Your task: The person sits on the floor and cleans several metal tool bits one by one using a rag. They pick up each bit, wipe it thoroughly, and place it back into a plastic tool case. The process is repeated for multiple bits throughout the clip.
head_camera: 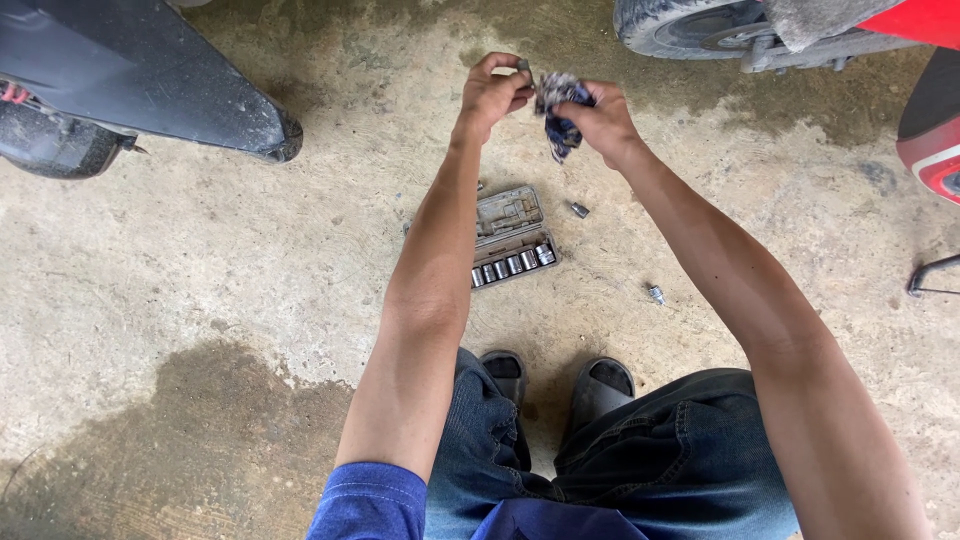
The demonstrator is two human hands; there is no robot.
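**Small metal piece pinched in the left hand, rag pressed to it from the right**

Jeans (pixel 690 450) and two dark sandals (pixel 560 385) are nearest to the camera, with both bare forearms stretched out above them over the concrete floor (pixel 200 300).

On the left side, the left hand (pixel 490 95) is raised, and its fingers are curled closed. Thumb and forefinger pinch a small grey metal piece (pixel 523 66), probably a socket, at the very top of the hand. I cannot tell exactly what part it is; it looks short, and its long axis seems to stand nearly upright.

Just to the right of it, and touching it, hangs a dark blue patterned rag (pixel 558 115). The right hand (pixel 600 122) is closed around this rag, and bunches it against the metal piece. So the piece lies between the two hands, held by the left one, with the rag on its right side.

Below the hands, on the floor, an open socket set case (pixel 510 235) shows a row of shiny sockets. Two loose sockets lie to its right: one (pixel 579 210) near the case, the other (pixel 656 294) further off. A tyre (pixel 680 25) of a red vehicle is at the top right.
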